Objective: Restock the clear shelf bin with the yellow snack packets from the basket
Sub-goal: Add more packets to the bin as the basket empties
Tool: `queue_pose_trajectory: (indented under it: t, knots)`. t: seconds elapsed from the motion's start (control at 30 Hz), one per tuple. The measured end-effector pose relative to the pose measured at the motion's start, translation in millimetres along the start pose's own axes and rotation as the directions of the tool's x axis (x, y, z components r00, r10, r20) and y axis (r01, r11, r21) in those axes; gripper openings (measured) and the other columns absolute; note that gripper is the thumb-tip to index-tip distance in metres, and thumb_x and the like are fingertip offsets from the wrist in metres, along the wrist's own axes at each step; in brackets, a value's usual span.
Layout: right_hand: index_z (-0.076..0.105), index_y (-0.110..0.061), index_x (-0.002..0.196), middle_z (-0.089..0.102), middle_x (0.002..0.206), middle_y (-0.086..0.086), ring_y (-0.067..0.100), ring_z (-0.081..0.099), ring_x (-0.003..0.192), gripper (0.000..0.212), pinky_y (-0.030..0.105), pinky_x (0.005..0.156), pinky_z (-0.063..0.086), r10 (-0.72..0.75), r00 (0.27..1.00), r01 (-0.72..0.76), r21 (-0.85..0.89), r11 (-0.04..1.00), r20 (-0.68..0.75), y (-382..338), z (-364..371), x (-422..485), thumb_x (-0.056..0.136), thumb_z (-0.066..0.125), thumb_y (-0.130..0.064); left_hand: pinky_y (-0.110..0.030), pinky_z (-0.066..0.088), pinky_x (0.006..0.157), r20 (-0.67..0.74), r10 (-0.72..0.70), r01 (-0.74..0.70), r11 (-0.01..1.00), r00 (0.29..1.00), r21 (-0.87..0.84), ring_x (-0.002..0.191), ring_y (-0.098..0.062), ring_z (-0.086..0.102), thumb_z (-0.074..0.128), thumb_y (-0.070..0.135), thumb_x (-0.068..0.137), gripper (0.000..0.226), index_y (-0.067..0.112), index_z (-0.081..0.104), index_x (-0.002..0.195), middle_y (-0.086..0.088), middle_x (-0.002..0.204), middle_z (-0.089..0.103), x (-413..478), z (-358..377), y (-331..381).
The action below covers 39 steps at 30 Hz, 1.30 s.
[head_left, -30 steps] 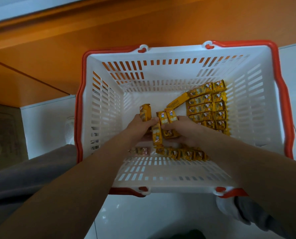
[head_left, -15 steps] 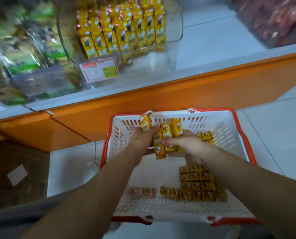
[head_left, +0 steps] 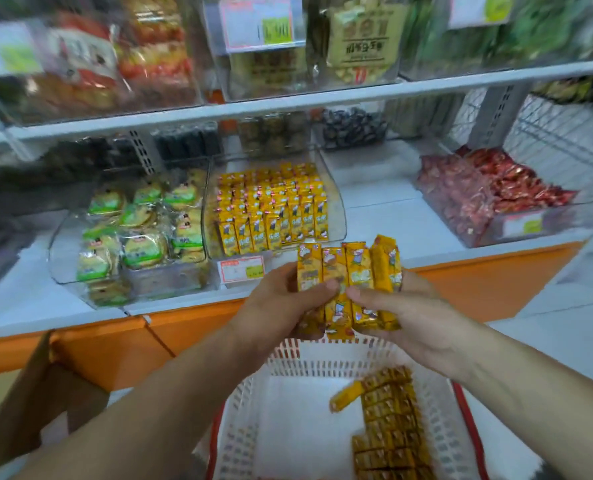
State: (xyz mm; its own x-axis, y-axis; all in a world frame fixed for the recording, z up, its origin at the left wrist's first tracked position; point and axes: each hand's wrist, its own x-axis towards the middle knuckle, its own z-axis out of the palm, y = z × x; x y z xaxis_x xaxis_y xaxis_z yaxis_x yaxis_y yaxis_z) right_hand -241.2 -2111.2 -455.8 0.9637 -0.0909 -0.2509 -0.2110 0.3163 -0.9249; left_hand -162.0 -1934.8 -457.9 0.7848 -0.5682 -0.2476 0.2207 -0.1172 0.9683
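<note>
keep yellow snack packets (head_left: 349,271) pinched upright between left hand (head_left: 281,301) and right hand (head_left: 404,315); lower squarely into clear shelf bin (head_left: 338,211) ahead.

Left hand (head_left: 277,303) and right hand (head_left: 411,315) have lifted the packets (head_left: 357,268) above the basket (head_left: 239,427)

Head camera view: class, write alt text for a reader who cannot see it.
The left hand and right hand together hold a row of yellow snack packets upright above a white basket, facing a clear shelf bin partly filled with matching packets. Spare packets lie in the basket.
</note>
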Motion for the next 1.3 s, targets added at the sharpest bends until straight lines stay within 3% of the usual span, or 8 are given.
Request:
queue_pose_trajectory:
  t: [0.17,0.33,0.63,0.8,0.93,1.07,1.17,1.3]
  knots:
    - [0.071,-0.003,0.103,0.075,0.098,0.02,0.031,0.075,0.082,0.024,0.041,0.063,0.059,0.035,0.995,-0.017,0.184,0.983,-0.095,-11.4,13.9,17.0,0.082,0.064,0.004,-0.06,0.057,0.092,-0.154,0.023,-0.042,0.992,0.988,-0.122,0.098,-0.041,0.074,0.077,0.028,0.088,0.027,0.02,0.072,0.113,-0.014,0.109,0.077,3.0,-1.2,10.5]
    - [0.074,-0.005,0.1,0.075,0.104,0.019,0.031,0.074,0.091,0.023,0.043,0.073,0.062,-0.006,0.999,0.015,0.191,0.981,-0.051,-17.9,9.9,31.8,0.078,0.067,-0.003,-0.065,0.054,0.094,-0.18,-0.01,-0.038,0.965,0.984,-0.261,0.101,-0.037,0.074,0.075,0.025,0.087,0.039,0.016,0.065,0.124,-0.013,0.114,0.076,14.8,-7.4,18.6]
    - [0.071,-0.005,0.108,0.074,0.108,0.018,0.03,0.072,0.095,0.041,0.042,0.086,0.052,-0.092,0.992,0.101,0.103,0.989,-0.088,-22.4,12.3,40.5,0.069,0.075,-0.018,-0.05,0.064,0.074,-0.271,-0.031,-0.057,0.949,0.962,-0.311,0.094,-0.032,0.077,0.073,0.025,0.092,0.051,0.018,0.053,0.138,-0.013,0.121,0.073,31.1,-7.6,17.3]
    - [0.067,-0.003,0.118,0.071,0.112,0.023,0.047,0.063,0.111,0.05,0.059,0.1,0.045,-0.111,0.989,0.116,0.048,0.992,-0.1,-19.8,25.7,40.0,0.07,0.074,-0.015,-0.045,0.064,0.074,-0.238,-0.004,-0.073,0.946,0.971,-0.316,0.089,-0.03,0.078,0.078,0.041,0.082,0.043,0.019,0.066,0.116,-0.008,0.106,0.079,30.4,-4.3,21.3]
    - [0.067,-0.005,0.118,0.069,0.114,0.026,0.049,0.062,0.111,0.055,0.054,0.093,0.049,-0.099,0.992,0.101,0.025,0.995,-0.073,-18.1,34.2,39.7,0.065,0.077,-0.015,-0.047,0.064,0.076,-0.23,0.008,-0.072,0.96,0.973,-0.271,0.088,-0.03,0.078,0.083,0.035,0.075,0.044,0.018,0.068,0.112,-0.007,0.101,0.079,28.8,-5.4,20.0]
    - [0.07,-0.006,0.114,0.074,0.096,0.013,0.023,0.073,0.081,0.036,0.03,0.063,0.058,-0.07,0.997,0.073,0.201,0.977,-0.026,-19.1,32.3,36.7,0.078,0.069,-0.012,-0.041,0.064,0.07,-0.254,0.003,-0.069,0.965,0.967,-0.252,0.088,-0.028,0.078,0.082,0.028,0.082,0.033,0.019,0.069,0.111,-0.006,0.099,0.08,29.6,-17.8,23.2]
    - [0.067,-0.007,0.115,0.07,0.098,0.014,0.025,0.072,0.082,0.026,0.038,0.065,0.061,-0.073,0.991,0.085,0.109,0.99,-0.11,-17.6,31.4,38.4,0.089,0.065,-0.006,-0.036,0.062,0.063,-0.285,0.021,-0.082,0.975,0.958,-0.205,0.084,-0.025,0.079,0.084,0.029,0.079,0.035,0.019,0.068,0.108,-0.004,0.094,0.08,30.4,-39.5,32.1]
    - [0.055,-0.032,0.126,0.063,0.106,0.019,0.034,0.073,0.09,0.05,0.05,0.069,0.06,-0.218,0.967,0.196,-0.16,0.967,-0.131,-30.8,38.7,53.2,0.089,0.068,-0.001,-0.036,0.061,0.064,-0.361,0.071,-0.126,0.983,0.93,-0.131,0.084,-0.024,0.078,0.085,0.035,0.075,0.04,0.021,0.067,0.108,-0.004,0.095,0.08,29.2,-79.0,47.1]
